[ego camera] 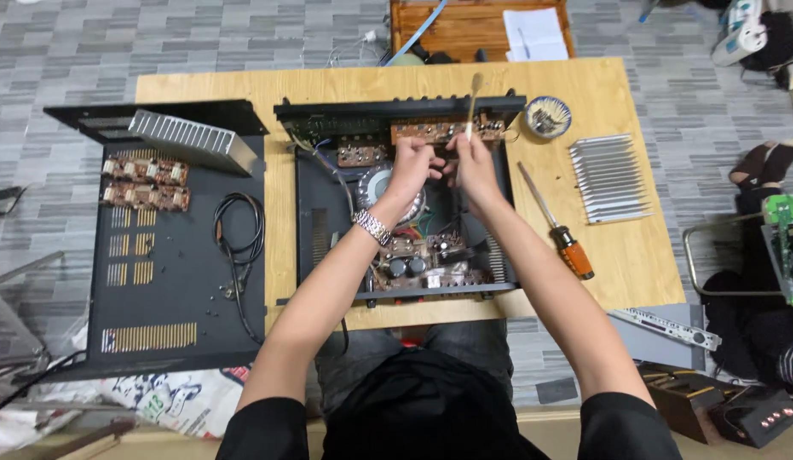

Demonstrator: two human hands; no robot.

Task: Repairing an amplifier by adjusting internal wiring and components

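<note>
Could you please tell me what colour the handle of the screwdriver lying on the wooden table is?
Orange with a black band, on the metal-shafted screwdriver; the head view shows it.

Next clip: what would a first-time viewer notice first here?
The open black metal amplifier chassis in the middle of the light wooden table, its brown circuit boards exposed, with the left hand and right hand together over its rear boards, the right holding a thin pale brush-like tool. To its left lies the removed black perforated cover; to its right, an orange-handled screwdriver and a silver finned heatsink.
</note>
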